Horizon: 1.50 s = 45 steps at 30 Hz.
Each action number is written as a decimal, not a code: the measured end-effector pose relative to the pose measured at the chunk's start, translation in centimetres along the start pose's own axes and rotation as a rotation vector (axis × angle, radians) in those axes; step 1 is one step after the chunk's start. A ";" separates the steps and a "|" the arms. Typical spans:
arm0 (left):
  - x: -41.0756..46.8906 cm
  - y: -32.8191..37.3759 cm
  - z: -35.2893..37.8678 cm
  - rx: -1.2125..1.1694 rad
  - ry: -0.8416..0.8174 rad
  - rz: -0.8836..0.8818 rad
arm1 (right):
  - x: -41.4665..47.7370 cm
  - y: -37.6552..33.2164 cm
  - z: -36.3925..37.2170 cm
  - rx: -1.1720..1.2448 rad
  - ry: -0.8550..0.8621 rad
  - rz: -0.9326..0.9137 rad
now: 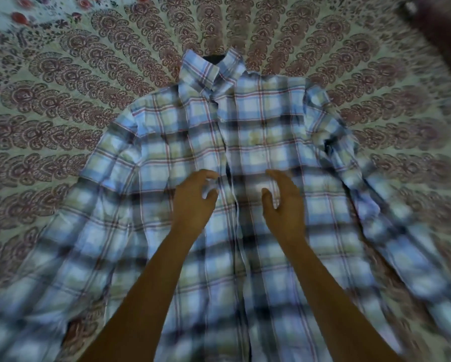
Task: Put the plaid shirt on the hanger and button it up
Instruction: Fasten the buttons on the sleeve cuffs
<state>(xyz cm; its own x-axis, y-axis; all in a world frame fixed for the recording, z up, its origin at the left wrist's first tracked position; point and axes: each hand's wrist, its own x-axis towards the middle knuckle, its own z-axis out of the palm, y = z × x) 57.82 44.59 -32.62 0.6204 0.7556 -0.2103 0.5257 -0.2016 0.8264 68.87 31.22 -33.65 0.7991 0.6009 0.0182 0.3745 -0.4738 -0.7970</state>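
Observation:
The plaid shirt (258, 142), blue and white with red lines, lies front up on the bed with its collar at the far end. The front edges meet along the middle, with a dark gap between them at chest height. Something dark (214, 59) shows inside the collar; whether it is the hanger I cannot tell. My left hand (193, 202) is over the left front panel beside the placket, fingers and thumb loosely curved with nothing between them. My right hand (284, 202) mirrors it over the right panel. The picture is blurred by motion.
A patterned bedsheet (62, 113) with maroon paisley shapes covers the whole surface under the shirt. The sleeves spread out to the left (49, 257) and right (402, 244). A dark object (443, 43) sits at the far right corner.

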 end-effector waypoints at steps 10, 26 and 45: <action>-15.1 6.0 4.4 0.073 -0.214 -0.028 | -17.3 2.7 -11.9 -0.103 0.007 0.306; -24.1 17.1 27.0 0.233 -0.529 0.207 | -24.0 16.8 -28.5 -0.016 0.228 0.612; -22.5 19.1 36.7 0.224 -0.345 0.176 | -23.9 22.9 -31.5 0.395 0.119 0.797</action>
<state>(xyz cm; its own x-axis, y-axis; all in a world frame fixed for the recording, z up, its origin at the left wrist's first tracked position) 75.26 0.85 -31.28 0.8497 0.4529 -0.2702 0.4842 -0.4669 0.7400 73.13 -14.26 -33.29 0.8043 0.1067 -0.5845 -0.4843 -0.4522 -0.7490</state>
